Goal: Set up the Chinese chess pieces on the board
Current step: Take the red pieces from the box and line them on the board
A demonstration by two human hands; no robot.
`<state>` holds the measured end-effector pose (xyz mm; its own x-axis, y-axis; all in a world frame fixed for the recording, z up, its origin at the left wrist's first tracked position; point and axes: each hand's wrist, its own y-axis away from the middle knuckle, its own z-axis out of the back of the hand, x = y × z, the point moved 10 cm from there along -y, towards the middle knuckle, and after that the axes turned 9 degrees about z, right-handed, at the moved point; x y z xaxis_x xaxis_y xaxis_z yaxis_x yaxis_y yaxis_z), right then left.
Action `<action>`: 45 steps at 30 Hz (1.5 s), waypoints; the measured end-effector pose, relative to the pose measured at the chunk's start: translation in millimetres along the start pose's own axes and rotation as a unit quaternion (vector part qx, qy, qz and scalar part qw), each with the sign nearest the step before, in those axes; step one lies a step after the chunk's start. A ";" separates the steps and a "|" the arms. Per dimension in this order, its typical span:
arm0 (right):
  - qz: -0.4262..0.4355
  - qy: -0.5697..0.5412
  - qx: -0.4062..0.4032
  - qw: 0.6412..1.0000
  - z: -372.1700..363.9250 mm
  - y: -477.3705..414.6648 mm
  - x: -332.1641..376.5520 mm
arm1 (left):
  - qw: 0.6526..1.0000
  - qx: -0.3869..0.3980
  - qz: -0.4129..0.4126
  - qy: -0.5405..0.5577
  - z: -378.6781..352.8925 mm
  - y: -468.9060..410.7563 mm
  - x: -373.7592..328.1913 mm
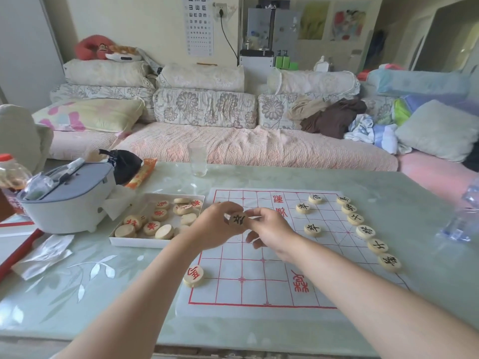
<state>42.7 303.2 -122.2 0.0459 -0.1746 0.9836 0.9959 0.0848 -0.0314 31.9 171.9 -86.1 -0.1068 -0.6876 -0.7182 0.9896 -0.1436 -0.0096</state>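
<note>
Clamped on the black piece (238, 219): left hand (215, 226) grip, thumb and curled fingers round the rim, lettered face turned up toward the camera. Held in the air at centre frame, just over the left part of the board (259, 288), not yet set down. Right hand (272, 229) close beside, fingertips (252, 212) at the piece's edge; cannot tell whether pinching too or only touching.

Looks like a small wooden disc: light, stiff, smooth-faced, probably not fragile. Best taken across the rim between thumb and forefinger, face kept upward to read the character. Likely to skate a little on the thin board sheet, so best set down flat on a line crossing.

Black row (365, 231) down the board's right edge, two black discs (312, 230) further in. Remaining pieces (151, 226) in the white tray (134, 242), left of centre on the worktop (103, 294).
</note>
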 end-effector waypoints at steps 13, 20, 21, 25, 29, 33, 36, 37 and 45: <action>0.107 0.166 -0.008 0.980 79.5 10.5 17.0 | 0.955 0.080 0.130 0.254 -68.1 -20.4 -28.3; 0.077 0.269 0.025 0.960 128.7 33.0 3.2 | 0.988 0.120 0.038 0.094 -112.0 -11.8 -72.0; 0.069 0.297 0.037 0.952 134.3 40.0 0.3 | 0.990 0.129 0.021 0.056 -119.3 -8.9 -75.4; 0.049 0.361 0.079 0.928 149.2 73.6 -8.6 | 0.983 0.166 -0.047 -0.069 -147.3 8.2 -88.3; 0.031 0.415 0.125 0.901 157.7 104.4 -20.5 | 0.958 0.187 -0.105 -0.190 -169.3 24.4 -89.8; 0.041 0.450 0.150 0.880 161.7 129.0 -27.5 | 0.930 0.215 -0.104 -0.279 -185.3 36.8 -80.6; 0.051 0.456 0.150 0.876 164.0 137.4 -34.2 | 0.916 0.224 -0.113 -0.312 -192.1 40.9 -80.3; 0.051 0.459 0.147 0.875 164.6 138.8 -36.6 | 0.917 0.224 -0.114 -0.309 -192.6 41.0 -80.5; 0.071 0.450 0.142 0.879 156.7 130.2 -33.9 | 0.927 0.206 -0.135 -0.282 -189.1 42.9 -78.8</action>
<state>158.6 473.9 -131.8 0.3384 -0.8369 0.4303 0.9214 0.3875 0.0292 101.0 354.5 -161.5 -0.4946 -0.8326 -0.2490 0.8103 -0.5455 0.2143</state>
